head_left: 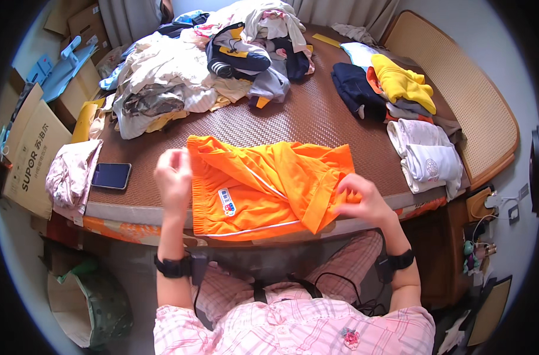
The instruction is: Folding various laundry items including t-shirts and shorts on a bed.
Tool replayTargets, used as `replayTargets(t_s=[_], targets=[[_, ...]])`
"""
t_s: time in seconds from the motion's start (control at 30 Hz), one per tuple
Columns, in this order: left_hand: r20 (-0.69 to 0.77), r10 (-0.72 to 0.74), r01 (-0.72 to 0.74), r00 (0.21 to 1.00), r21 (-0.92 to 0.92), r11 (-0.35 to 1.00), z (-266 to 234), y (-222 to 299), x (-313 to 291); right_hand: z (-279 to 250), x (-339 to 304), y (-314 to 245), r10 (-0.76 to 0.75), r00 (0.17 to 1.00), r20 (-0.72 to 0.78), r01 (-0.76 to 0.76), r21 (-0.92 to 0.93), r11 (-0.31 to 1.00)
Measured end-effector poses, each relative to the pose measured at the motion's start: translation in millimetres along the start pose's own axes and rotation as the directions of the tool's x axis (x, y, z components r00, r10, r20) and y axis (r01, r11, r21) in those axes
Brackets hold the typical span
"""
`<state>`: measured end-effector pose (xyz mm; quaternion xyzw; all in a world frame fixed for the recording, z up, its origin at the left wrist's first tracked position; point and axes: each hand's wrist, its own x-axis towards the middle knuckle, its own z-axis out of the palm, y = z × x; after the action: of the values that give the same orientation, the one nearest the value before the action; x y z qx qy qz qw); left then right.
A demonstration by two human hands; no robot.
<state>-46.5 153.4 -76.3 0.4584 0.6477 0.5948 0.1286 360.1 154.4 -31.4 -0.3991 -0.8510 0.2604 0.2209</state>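
Orange shorts [263,186] with white piping and a small cartoon patch lie across the near edge of the bed, gathered waistband to the left. The leg part is bunched and folded over at the right. My left hand [173,180] is closed at the waistband's left edge, its fingertips pinching the cloth near the upper corner. At the other end, my right hand [367,201] has its thumb and fingers closed on the leg hem. Part of the hem is hidden behind those fingers.
A large heap of clothes [163,83] covers the far left of the brown mat [311,112]. Folded clothes [426,151] and a yellow garment [402,83] sit at the right. A phone [111,176] lies beside a pink garment [74,171]; cardboard boxes [36,160] stand left.
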Motion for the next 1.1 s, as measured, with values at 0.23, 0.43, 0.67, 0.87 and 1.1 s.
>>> replayTargets(t_s=[0.23,0.43,0.67,0.87,1.1], targets=[[0.373,-0.418,0.501,0.829,-0.162,0.85,-4.9,-7.5,46.8,30.1,11.0,9.4,-0.032,0.999,-0.004,0.032,0.058,0.998],[0.6,-0.279,0.572,0.75,-0.375,0.73,-30.6,-0.8,20.4,8.2,12.7,49.4,0.54,0.828,-0.148,-0.176,0.847,0.502],[0.583,-0.396,0.652,0.71,-0.329,0.684,-41.3,10.2,-7.3,-5.3,19.2,43.3,0.518,0.855,-0.014,-0.397,0.626,0.671],[0.478,-0.25,0.538,0.842,-0.715,0.447,-56.6,18.4,-15.5,-39.2,43.8,26.6,0.273,0.889,-0.367,0.232,0.876,0.423],[0.436,-0.254,0.385,0.863,-0.243,0.89,-59.5,0.8,-77.6,13.6,-27.1,60.4,0.488,0.859,-0.154,-0.207,0.767,0.607]])
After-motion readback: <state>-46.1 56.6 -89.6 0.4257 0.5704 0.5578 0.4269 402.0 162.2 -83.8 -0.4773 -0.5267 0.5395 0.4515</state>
